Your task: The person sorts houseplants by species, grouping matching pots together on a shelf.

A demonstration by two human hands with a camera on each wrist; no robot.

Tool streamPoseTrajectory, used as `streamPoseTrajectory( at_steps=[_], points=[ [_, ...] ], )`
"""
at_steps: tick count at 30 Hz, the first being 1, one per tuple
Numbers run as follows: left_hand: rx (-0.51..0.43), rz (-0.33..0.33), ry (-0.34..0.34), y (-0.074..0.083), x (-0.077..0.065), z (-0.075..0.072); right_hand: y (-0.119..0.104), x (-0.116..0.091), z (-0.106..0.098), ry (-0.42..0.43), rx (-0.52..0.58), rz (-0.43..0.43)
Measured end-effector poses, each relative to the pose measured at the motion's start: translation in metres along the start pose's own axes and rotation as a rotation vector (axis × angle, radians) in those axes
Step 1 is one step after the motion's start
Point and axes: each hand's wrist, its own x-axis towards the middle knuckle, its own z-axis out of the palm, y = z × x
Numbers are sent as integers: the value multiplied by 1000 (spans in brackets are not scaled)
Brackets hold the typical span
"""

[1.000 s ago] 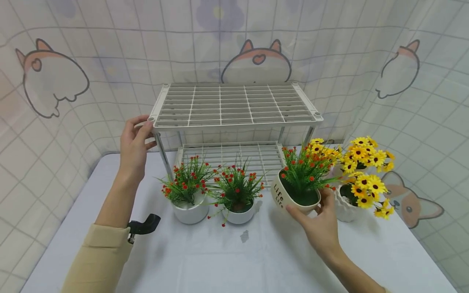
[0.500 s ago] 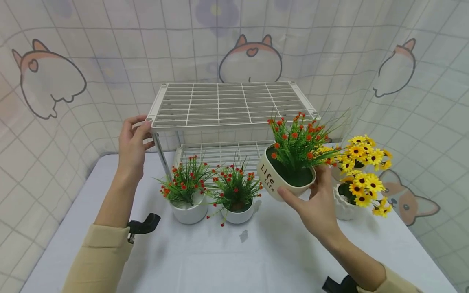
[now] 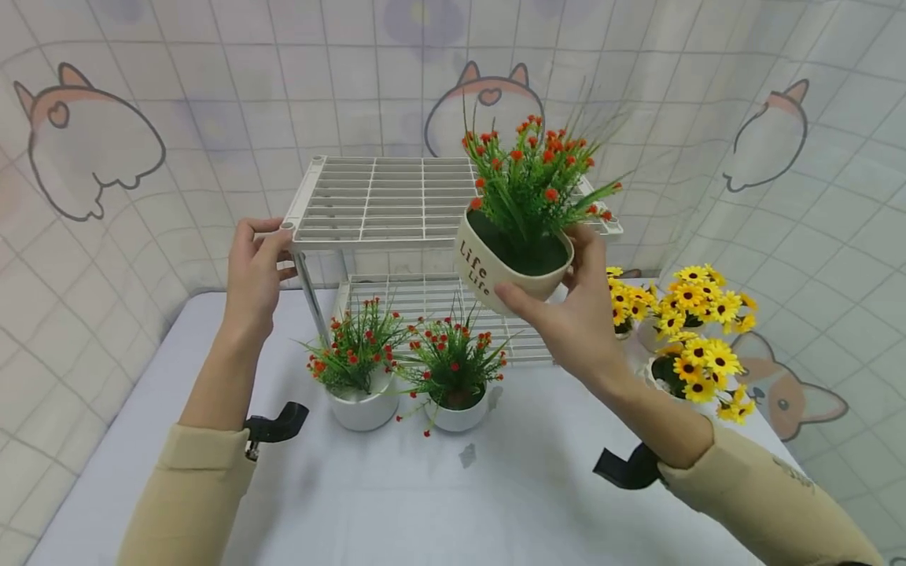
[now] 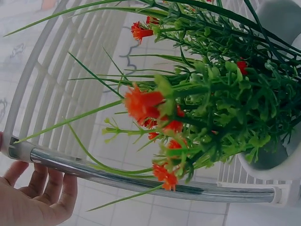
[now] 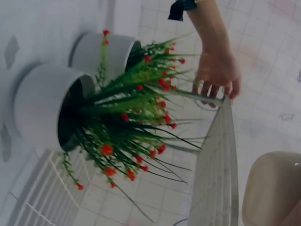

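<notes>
Cream pot (image 3: 488, 273) is rising toward 11 o'clock; right hand (image 3: 579, 316) is clamping its 4-o'clock side, left hand (image 3: 253, 275) pinching rack (image 3: 382, 244) corner.

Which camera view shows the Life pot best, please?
The head view: the Life pot shows with its lettering and flowers, in the right hand. The right wrist view catches only part of its side; I cannot see it in the left wrist view.

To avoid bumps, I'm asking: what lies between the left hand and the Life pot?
The head view shows the white upper shelf stretching between the left hand and the Life pot.
</notes>
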Motion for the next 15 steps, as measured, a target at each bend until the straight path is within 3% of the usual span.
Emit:
streamPoseTrajectory(
  at_steps=[8, 15],
  points=[
    [-46, -18, 9, 4, 0, -1, -6, 37, 20, -53, 61, 106],
    [-8, -24, -10, 3, 1, -1, -8, 57, 44, -78, 103, 139]
  ],
)
